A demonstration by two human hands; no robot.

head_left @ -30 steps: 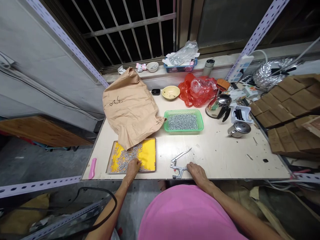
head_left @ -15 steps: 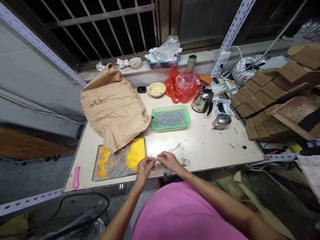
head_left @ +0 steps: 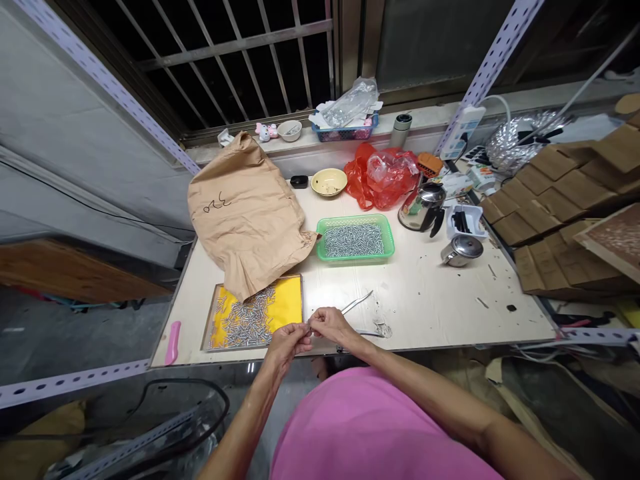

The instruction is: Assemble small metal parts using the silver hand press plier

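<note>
My left hand (head_left: 289, 341) and my right hand (head_left: 331, 325) meet fingertip to fingertip above the table's front edge. Both are closed in a pinch; whatever lies between the fingertips is too small to make out. Just left of them is a shallow tray (head_left: 301, 293) with a yellow lining (head_left: 287, 303), holding a heap of small metal pins or screws (head_left: 247, 323). Partly hidden behind my right hand lies a metal tool with two slim handles (head_left: 358, 302), like pliers. Farther back, a green plastic basket (head_left: 355, 259) holds many similar metal pieces (head_left: 354, 240).
A large brown paper bag (head_left: 250, 213) overlaps the tray's back edge. A pink-handled object (head_left: 173, 343) lies at the left corner. Behind are a yellow bowl (head_left: 329, 182), red plastic bag (head_left: 370, 180), kettle (head_left: 423, 207) and steel cup (head_left: 463, 251). Cardboard boxes (head_left: 565, 213) are stacked at right.
My hands have come closer together, their fingertips now touching or overlapping. The camera view has shifted, so the table appears farther right. The tray, basket and bag stay in place.
</note>
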